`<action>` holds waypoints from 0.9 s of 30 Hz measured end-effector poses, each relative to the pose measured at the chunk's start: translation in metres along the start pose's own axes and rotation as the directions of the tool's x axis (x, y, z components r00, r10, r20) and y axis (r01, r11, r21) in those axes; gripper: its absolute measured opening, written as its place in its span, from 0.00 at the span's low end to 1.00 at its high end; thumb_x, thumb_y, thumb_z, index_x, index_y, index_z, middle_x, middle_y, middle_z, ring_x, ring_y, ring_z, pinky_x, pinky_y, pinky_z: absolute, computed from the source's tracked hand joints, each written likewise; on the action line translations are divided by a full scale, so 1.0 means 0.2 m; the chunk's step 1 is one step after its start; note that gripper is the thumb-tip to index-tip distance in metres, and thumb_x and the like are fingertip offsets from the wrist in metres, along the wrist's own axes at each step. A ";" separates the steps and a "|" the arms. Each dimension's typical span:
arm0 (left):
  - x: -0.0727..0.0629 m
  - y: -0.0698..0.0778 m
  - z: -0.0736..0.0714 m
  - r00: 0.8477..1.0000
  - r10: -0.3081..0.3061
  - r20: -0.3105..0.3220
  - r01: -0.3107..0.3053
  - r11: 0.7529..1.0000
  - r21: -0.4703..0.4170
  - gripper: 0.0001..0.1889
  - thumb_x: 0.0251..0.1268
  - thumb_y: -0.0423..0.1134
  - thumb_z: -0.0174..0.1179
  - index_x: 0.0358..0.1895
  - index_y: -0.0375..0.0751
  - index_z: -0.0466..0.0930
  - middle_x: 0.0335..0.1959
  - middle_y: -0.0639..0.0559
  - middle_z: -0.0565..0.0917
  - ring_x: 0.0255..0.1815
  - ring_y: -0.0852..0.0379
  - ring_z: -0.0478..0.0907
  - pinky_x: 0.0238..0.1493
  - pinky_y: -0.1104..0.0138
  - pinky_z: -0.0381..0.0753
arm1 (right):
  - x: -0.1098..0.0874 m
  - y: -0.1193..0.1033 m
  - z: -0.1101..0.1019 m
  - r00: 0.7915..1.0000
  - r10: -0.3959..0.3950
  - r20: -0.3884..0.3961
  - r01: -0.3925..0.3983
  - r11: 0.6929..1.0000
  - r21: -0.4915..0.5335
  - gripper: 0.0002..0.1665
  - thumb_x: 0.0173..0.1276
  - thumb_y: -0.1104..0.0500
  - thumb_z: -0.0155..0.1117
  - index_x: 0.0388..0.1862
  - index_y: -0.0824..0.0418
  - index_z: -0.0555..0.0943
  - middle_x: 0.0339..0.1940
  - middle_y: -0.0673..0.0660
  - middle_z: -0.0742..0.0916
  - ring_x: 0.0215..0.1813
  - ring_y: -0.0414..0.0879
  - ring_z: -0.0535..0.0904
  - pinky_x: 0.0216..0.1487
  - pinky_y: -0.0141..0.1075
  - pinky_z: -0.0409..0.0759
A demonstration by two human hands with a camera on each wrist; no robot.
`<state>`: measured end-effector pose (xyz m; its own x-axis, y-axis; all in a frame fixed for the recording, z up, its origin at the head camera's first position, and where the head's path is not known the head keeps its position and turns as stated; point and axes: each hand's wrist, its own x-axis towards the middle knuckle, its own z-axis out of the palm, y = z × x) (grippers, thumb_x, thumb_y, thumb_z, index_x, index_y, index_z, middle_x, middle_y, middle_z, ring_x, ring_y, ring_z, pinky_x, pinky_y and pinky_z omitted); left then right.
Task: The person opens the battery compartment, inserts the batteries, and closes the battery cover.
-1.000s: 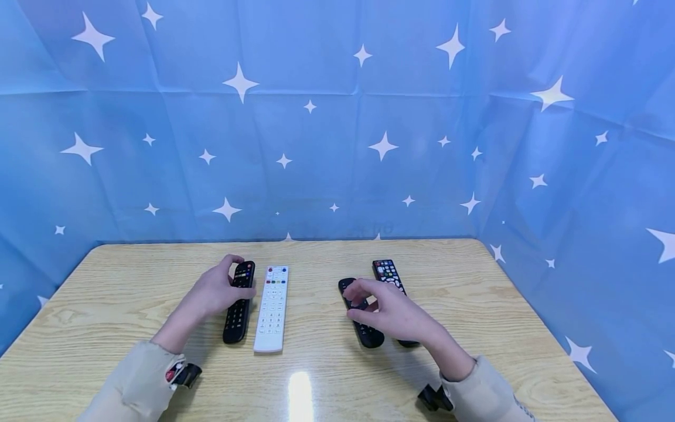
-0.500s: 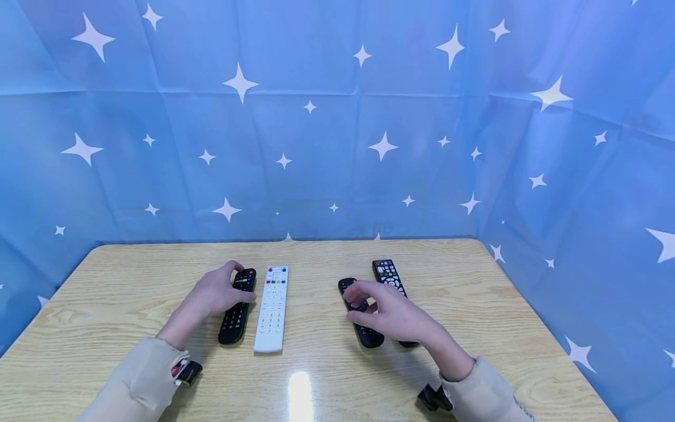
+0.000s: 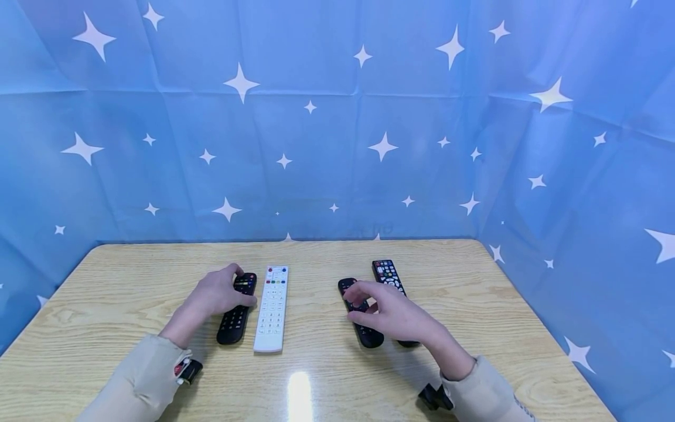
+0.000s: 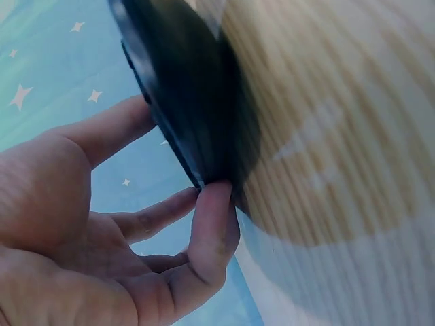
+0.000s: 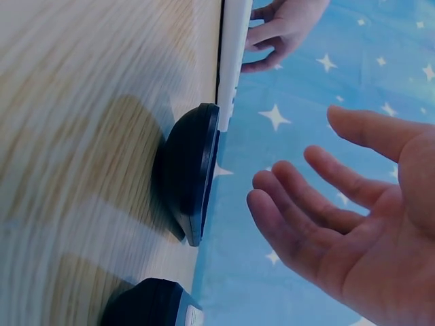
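Note:
At the left of the head view, my left hand (image 3: 220, 292) holds a black remote control (image 3: 232, 324) by its sides, thumb on the right and fingers at its far part. In the left wrist view, the fingertips touch the edges of this dark remote (image 4: 197, 95), close above the wood. A white remote control (image 3: 271, 319) lies just right of it. My right hand (image 3: 390, 308) hovers over another black remote control (image 3: 369, 335), fingers loosely bent and holding nothing. The right wrist view shows a gap between the fingers and that remote (image 5: 194, 170).
A further black remote control (image 3: 387, 271) with white buttons lies right of the hovering hand, partly hidden by it. The wooden table (image 3: 316, 264) ends at a blue star-patterned curtain (image 3: 316, 129) behind and at the sides. A bright reflection lies near the front.
My left hand has drawn its black remote slightly toward me, and the remote's near end has shifted a little left. The right hand and the other remotes stay put.

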<state>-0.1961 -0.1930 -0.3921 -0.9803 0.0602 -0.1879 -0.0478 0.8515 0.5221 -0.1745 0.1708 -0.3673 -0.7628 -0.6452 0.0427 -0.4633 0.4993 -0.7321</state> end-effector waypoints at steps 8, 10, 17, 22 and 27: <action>-0.01 0.01 0.01 1.000 0.020 -0.008 -0.020 1.000 0.022 0.39 0.58 0.51 0.76 0.64 0.27 0.70 0.50 0.31 0.81 0.44 0.42 0.80 0.41 0.52 0.81 | -0.01 0.02 -0.02 1.000 -0.008 -0.006 0.008 0.999 -0.039 0.17 0.75 0.57 0.67 0.57 0.65 0.80 0.52 0.58 0.85 0.53 0.54 0.81 0.50 0.46 0.83; -0.01 0.00 0.01 1.000 0.022 -0.006 -0.022 1.000 0.019 0.40 0.59 0.51 0.75 0.64 0.27 0.70 0.50 0.31 0.80 0.44 0.42 0.80 0.41 0.52 0.81 | -0.01 0.02 -0.02 1.000 -0.008 -0.007 0.007 0.999 -0.044 0.17 0.75 0.58 0.67 0.57 0.65 0.81 0.52 0.58 0.85 0.54 0.54 0.81 0.50 0.45 0.83; -0.03 0.00 0.00 0.999 0.036 -0.013 -0.036 0.999 0.013 0.36 0.66 0.53 0.69 0.66 0.29 0.70 0.50 0.31 0.78 0.44 0.42 0.77 0.41 0.51 0.79 | -0.03 0.06 -0.05 0.999 -0.013 -0.039 0.010 0.997 -0.070 0.17 0.75 0.58 0.67 0.57 0.65 0.80 0.54 0.59 0.85 0.53 0.55 0.82 0.49 0.45 0.84; -0.04 -0.02 -0.01 0.998 0.057 -0.031 -0.057 0.998 0.012 0.31 0.71 0.53 0.64 0.66 0.32 0.72 0.49 0.33 0.77 0.44 0.43 0.77 0.41 0.50 0.79 | -0.05 0.09 -0.08 0.997 0.023 -0.079 -0.031 0.994 -0.105 0.18 0.74 0.58 0.67 0.59 0.63 0.80 0.55 0.60 0.85 0.54 0.55 0.82 0.49 0.49 0.83; -0.06 -0.03 -0.02 0.994 0.097 -0.054 -0.096 0.995 0.013 0.29 0.73 0.52 0.63 0.65 0.32 0.73 0.50 0.33 0.77 0.49 0.40 0.77 0.46 0.47 0.79 | -0.09 0.13 -0.11 0.990 0.020 -0.143 -0.046 0.983 -0.177 0.16 0.74 0.60 0.68 0.57 0.61 0.81 0.54 0.62 0.86 0.53 0.57 0.83 0.50 0.52 0.83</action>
